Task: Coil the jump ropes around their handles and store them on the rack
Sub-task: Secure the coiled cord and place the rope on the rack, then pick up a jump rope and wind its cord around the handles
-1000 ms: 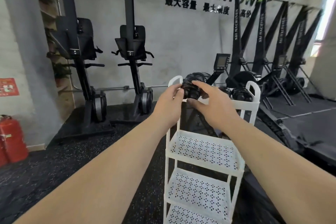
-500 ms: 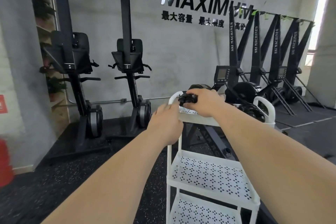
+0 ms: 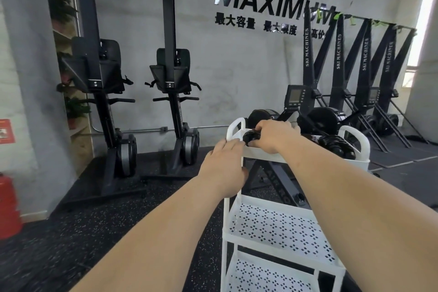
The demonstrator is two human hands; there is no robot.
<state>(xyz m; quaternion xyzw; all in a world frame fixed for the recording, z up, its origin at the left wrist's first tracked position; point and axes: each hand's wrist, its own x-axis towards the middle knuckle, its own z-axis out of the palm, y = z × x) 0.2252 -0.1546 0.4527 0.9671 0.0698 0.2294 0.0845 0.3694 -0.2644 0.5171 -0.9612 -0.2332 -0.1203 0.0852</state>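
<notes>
Coiled rope [image 3: 250,136] over the top shelf of the rack [image 3: 272,225], mid-frame.
The right hand [image 3: 272,136] grips it, the left hand [image 3: 222,168] is open at the rim; lay it flat so the coils hold.

On the rack [image 3: 260,157], the top shelf opens upward over a low front rim. Loop handles [image 3: 233,129] rise at both ends. Coiled ropes [image 3: 336,146] fill the right end, and the right hand [image 3: 276,136], gripping a rope bundle [image 3: 251,137], covers the left. The left hand [image 3: 225,168] rests at the front left corner. The middle shelf [image 3: 279,227] lies open in front.
</notes>
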